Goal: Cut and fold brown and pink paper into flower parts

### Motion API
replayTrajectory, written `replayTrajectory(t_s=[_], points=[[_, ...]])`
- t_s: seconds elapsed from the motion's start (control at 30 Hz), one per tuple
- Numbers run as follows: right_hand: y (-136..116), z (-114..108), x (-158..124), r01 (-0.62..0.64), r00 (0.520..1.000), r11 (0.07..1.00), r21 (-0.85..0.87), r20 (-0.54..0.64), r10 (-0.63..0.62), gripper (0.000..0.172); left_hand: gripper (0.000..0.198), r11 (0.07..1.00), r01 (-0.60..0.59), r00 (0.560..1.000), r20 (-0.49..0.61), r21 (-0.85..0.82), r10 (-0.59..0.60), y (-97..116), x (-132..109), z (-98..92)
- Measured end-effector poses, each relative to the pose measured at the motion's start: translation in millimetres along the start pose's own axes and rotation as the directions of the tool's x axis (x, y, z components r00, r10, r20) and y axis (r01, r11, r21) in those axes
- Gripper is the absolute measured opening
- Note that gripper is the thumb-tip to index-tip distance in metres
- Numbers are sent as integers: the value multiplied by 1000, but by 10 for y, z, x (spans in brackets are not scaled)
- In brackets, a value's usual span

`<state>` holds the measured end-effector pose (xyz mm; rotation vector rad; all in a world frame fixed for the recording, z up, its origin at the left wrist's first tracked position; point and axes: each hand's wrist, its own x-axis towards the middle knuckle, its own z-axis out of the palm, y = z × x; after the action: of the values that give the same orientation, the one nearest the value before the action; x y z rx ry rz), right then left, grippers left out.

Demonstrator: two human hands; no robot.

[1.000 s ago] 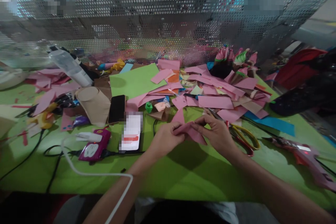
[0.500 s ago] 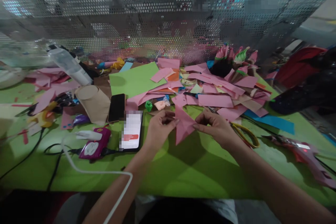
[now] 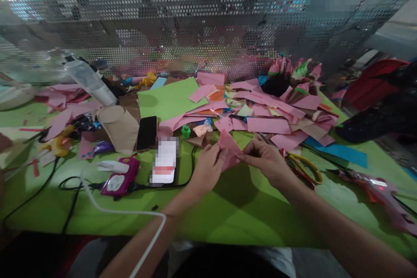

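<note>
A folded piece of pink paper [image 3: 230,150] is held between both hands, just above the green table [image 3: 234,217]. My left hand [image 3: 208,165] grips its left side, with the thumb lying on the paper and the fingers behind, partly hidden. My right hand [image 3: 262,158] pinches the paper's right corner between thumb and fingertips. Close to the right hand lie scissors [image 3: 304,168] with yellow and red handles. Beyond the hands, small crumpled bits in green [image 3: 186,131] and peach [image 3: 200,130] rest near the pile of pink paper pieces [image 3: 269,125].
On the left are two phones [image 3: 146,133] [image 3: 164,160], a magenta power strip [image 3: 120,176] with cords, a brown paper roll [image 3: 119,126] and a clear bottle [image 3: 89,80]. At right lies a pink glue gun [image 3: 374,186]. A perforated metal panel [image 3: 202,30] stands behind.
My left hand has closed further over the pink paper, covering its left part, and the paper's lower point no longer shows. The right hand keeps its pinch. The view has shifted slightly.
</note>
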<state>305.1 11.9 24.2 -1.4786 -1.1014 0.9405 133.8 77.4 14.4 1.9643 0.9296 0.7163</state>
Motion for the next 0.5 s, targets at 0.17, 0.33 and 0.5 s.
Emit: replayTrajectory(t_s=[0.17,0.33,0.5], points=[[-21,-33,0,6,998,999,-44,57,-3,41,30,999,-18,999,31,28,17,10,9,-10],[-40,-50,-3,24,998,1000,8,59,-24,40,35,986,-75,988,147,151,52,38,-2,0],[-50,-25,-9,45,999,998,-54,4,-45,41,40,952,-106,976,216,287,43,46,-12,26]])
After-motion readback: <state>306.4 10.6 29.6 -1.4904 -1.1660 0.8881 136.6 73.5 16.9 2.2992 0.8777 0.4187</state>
